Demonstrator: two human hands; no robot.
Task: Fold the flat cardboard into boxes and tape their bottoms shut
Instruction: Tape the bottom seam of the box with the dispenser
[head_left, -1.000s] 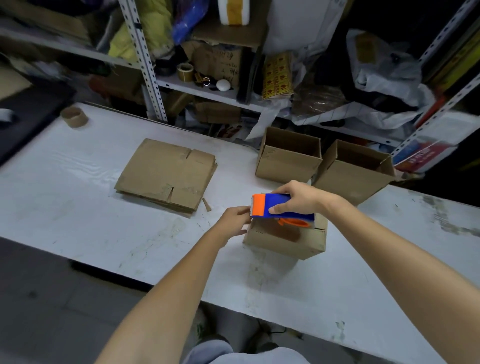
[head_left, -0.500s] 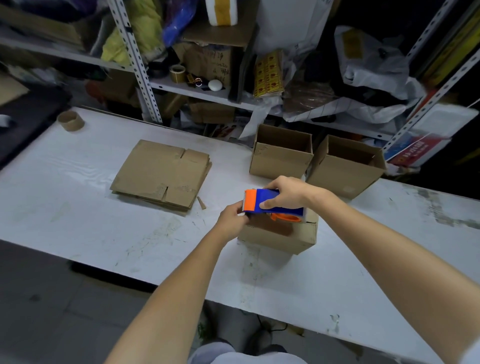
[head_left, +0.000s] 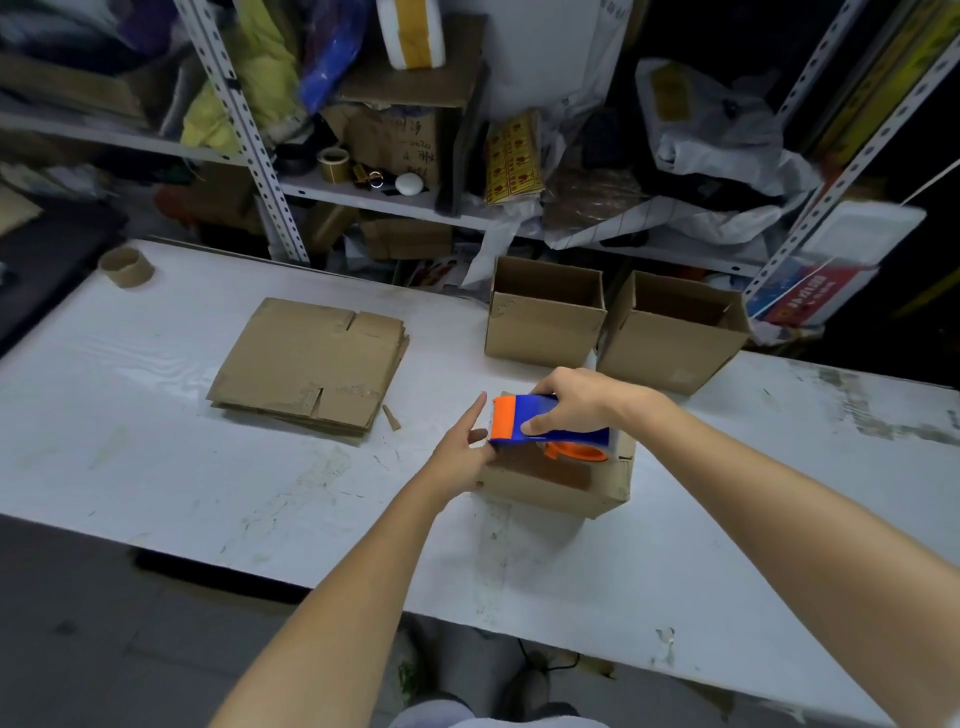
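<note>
Because the small box under our hands is thin corrugated card, we judge it light, stiff across its panels yet easy to dent at the flaps, and apt to slide on the white table unless braced; a flat palm against a side wall looks a better hold than a pinch on a flap; nearest us, our left hand lies with fingers straight against the box's left end, grasping nothing, just beside the orange nose of the tape dispenser; our right hand is wrapped round the dispenser's blue body from above, holding it on the box's upturned face, which it largely hides, so we cannot tell how far any tape runs; farther left, well apart from both hands, the stack of flat cardboard lies on the table; beyond the right hand a folded box and a second folded box stand open-topped, just beside each other.
</note>
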